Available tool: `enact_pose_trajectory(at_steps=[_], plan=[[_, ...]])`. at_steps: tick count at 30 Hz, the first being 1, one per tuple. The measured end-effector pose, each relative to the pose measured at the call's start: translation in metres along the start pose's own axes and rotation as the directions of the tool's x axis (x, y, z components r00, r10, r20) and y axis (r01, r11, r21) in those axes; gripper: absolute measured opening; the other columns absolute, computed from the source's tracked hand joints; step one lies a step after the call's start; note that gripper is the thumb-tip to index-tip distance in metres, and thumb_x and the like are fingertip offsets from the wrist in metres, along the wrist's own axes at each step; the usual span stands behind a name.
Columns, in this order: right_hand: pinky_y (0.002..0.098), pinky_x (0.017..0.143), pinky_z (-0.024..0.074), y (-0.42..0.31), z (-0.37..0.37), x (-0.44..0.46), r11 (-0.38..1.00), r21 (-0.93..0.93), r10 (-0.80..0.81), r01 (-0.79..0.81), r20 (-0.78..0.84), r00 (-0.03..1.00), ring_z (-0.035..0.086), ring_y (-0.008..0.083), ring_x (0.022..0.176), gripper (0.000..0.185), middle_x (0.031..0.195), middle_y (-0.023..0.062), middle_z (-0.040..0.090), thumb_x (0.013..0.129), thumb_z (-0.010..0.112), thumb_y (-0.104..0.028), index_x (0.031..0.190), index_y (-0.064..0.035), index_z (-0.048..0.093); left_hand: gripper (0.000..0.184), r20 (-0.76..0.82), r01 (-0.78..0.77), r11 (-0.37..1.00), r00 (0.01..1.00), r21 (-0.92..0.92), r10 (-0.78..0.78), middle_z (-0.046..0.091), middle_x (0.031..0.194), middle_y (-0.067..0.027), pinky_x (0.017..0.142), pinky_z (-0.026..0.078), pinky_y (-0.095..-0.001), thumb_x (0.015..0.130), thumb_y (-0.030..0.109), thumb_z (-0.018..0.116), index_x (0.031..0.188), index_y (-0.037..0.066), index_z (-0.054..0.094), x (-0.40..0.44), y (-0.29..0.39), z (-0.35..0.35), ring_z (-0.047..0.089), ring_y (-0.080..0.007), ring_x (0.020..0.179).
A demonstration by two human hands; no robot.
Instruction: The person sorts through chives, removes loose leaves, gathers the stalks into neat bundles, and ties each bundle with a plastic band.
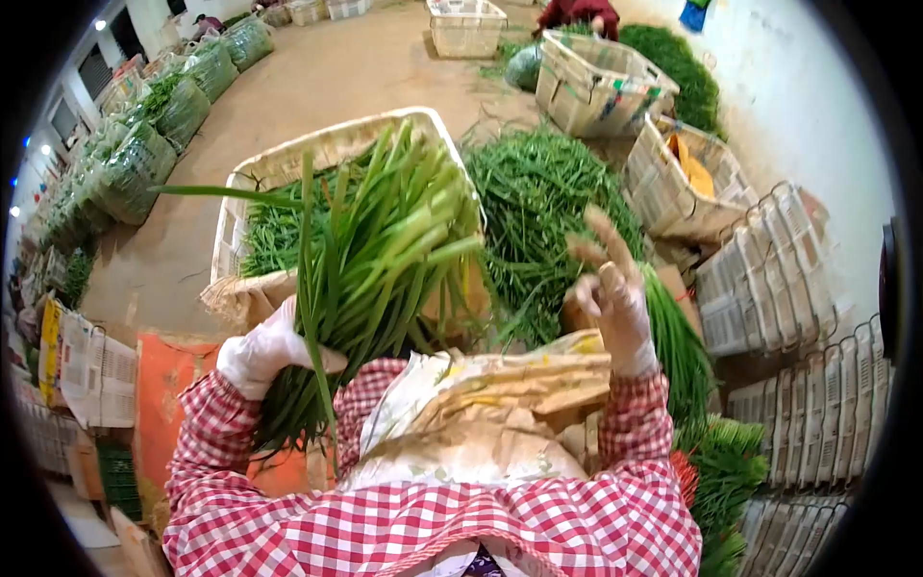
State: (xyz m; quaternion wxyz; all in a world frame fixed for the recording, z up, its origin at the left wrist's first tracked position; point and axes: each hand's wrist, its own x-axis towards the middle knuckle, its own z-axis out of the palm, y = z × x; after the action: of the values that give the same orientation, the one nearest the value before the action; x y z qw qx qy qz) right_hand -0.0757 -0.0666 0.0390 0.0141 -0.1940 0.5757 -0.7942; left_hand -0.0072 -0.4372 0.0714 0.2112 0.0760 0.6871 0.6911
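My left hand (274,351), in a whitish glove, is wrapped round a thick bunch of garlic chives (385,250). Their pale ends fan up and to the right, while the darker leaf ends hang down by my checked sleeve. One long leaf sticks out to the left. My right hand (615,298), also gloved, is raised to the right of the bunch with its fingers apart and partly blurred. Nothing shows in it. Behind that hand lies a big heap of loose green stalks (538,212). A white crate (433,120) holding more greens stands behind the bunch.
A soiled pale apron or sack (471,457) covers my lap. More long greens (678,356) lie at my right. Crates (606,87) and upright stacked crates (764,274) line the right wall. Filled plastic bags (139,168) stand along the left; another person (577,14) is at the back.
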Motion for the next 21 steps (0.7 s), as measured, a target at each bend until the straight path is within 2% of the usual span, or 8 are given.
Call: enact_pose_trajectory(at_steps=[4, 6, 7, 9, 10, 14, 16, 21], plan=[[0.0244, 0.062, 0.0545, 0.038, 0.047, -0.005, 0.923, -0.192, 0.381, -0.333, 0.338, 0.861, 0.066, 0.0191, 0.084, 0.108, 0.148, 0.0256, 0.015, 0.074, 0.07, -0.01, 0.146, -0.0179, -0.01, 0.073, 0.027, 0.313, 0.932, 0.949, -0.182, -0.314, 0.058, 0.116, -0.0079, 0.093, 0.04, -0.0285, 0.058, 0.0, 0.073, 0.127, 0.0, 0.049, -0.027, -0.033, 0.036, 0.052, -0.0168, 0.105], [0.029, 0.077, 0.0526, 0.082, 0.053, -0.02, 0.91, -0.403, 0.262, -0.094, 0.385, 0.885, 0.062, 0.023, 0.096, 0.104, 0.146, 0.0241, 0.022, 0.075, 0.071, -0.011, 0.147, -0.0135, -0.003, 0.077, -0.053, 0.457, 0.807, 0.858, -0.375, -0.51, 0.056, 0.12, -0.0077, 0.095, 0.038, -0.0291, 0.06, 0.001, 0.073, 0.131, 0.001, 0.045, -0.039, -0.064, 0.049, 0.05, -0.0187, 0.109], [0.0305, 0.082, 0.052, 0.094, 0.055, -0.027, 0.887, -0.462, 0.226, -0.015, 0.405, 0.886, 0.061, 0.0243, 0.1, 0.103, 0.146, 0.0236, 0.024, 0.075, 0.072, -0.011, 0.148, -0.0121, 0.0, 0.076, -0.015, 0.311, 0.944, 0.949, -0.113, -0.314, 0.056, 0.121, -0.0071, 0.095, 0.039, -0.0302, 0.061, 0.005, 0.074, 0.131, 0.001, 0.045, -0.042, -0.103, 0.04, 0.052, -0.0198, 0.108], [0.0321, 0.098, 0.0419, 0.074, 0.061, -0.029, 0.732, -0.576, 0.618, -0.362, 0.338, 0.71, 0.053, 0.0258, 0.112, 0.094, 0.138, 0.021, 0.039, 0.076, 0.073, -0.013, 0.146, -0.0069, 0.012, 0.064, -0.088, 0.281, 0.884, 0.938, -0.373, -0.336, 0.057, 0.116, -0.0047, 0.092, 0.041, -0.0306, 0.071, 0.018, 0.071, 0.129, 0.003, 0.047, -0.05, -0.124, 0.055, 0.053, -0.0162, 0.103], [0.0313, 0.098, 0.0407, 0.087, 0.051, -0.035, 0.832, -0.267, 0.555, -0.487, 0.419, 0.719, 0.055, 0.0225, 0.108, 0.082, 0.126, 0.0163, 0.053, 0.078, 0.072, -0.017, 0.143, -0.0037, 0.024, 0.06, -0.123, 0.251, 0.839, 0.929, -0.483, -0.349, 0.058, 0.113, -0.0039, 0.089, 0.042, -0.0301, 0.075, 0.022, 0.069, 0.127, 0.003, 0.049, -0.046, -0.119, 0.068, 0.054, -0.0148, 0.099], [0.0345, 0.081, 0.0493, 0.079, 0.02, -0.03, 0.75, -0.635, 0.512, -0.185, 0.38, 0.771, 0.063, 0.0264, 0.09, 0.055, 0.1, 0.0174, 0.064, 0.081, 0.067, -0.013, 0.131, -0.0074, 0.044, 0.045, -0.348, 0.116, 0.857, 0.88, -0.502, -0.323, 0.06, 0.109, -0.0036, 0.085, 0.046, -0.028, 0.083, 0.021, 0.062, 0.123, 0.005, 0.052, -0.044, -0.161, 0.082, 0.057, -0.0138, 0.095], [0.0332, 0.066, 0.0508, 0.082, -0.003, -0.023, 0.541, -0.758, 0.33, 0.363, 0.589, 0.738, 0.064, 0.0285, 0.079, 0.036, 0.09, 0.0171, 0.061, 0.084, 0.063, -0.013, 0.117, -0.0045, 0.053, 0.046, -0.343, 0.205, 0.815, 0.832, -0.542, -0.437, 0.058, 0.114, -0.0044, 0.089, 0.045, -0.0284, 0.085, 0.021, 0.062, 0.126, 0.005, 0.049, -0.044, -0.156, 0.09, 0.056, -0.0132, 0.1], [0.0378, 0.057, 0.0491, 0.081, -0.028, 0.007, 0.481, -0.649, 0.265, 0.589, 0.748, 0.609, 0.059, 0.0317, 0.069, 0.024, 0.076, 0.0119, 0.055, 0.076, 0.064, -0.009, 0.097, -0.0068, 0.056, 0.054, -0.378, 0.248, 0.868, 0.823, -0.43, -0.423, 0.052, 0.124, -0.0056, 0.098, 0.039, -0.0307, 0.086, 0.022, 0.062, 0.133, 0.006, 0.041, -0.044, -0.16, 0.094, 0.049, -0.0145, 0.112]])
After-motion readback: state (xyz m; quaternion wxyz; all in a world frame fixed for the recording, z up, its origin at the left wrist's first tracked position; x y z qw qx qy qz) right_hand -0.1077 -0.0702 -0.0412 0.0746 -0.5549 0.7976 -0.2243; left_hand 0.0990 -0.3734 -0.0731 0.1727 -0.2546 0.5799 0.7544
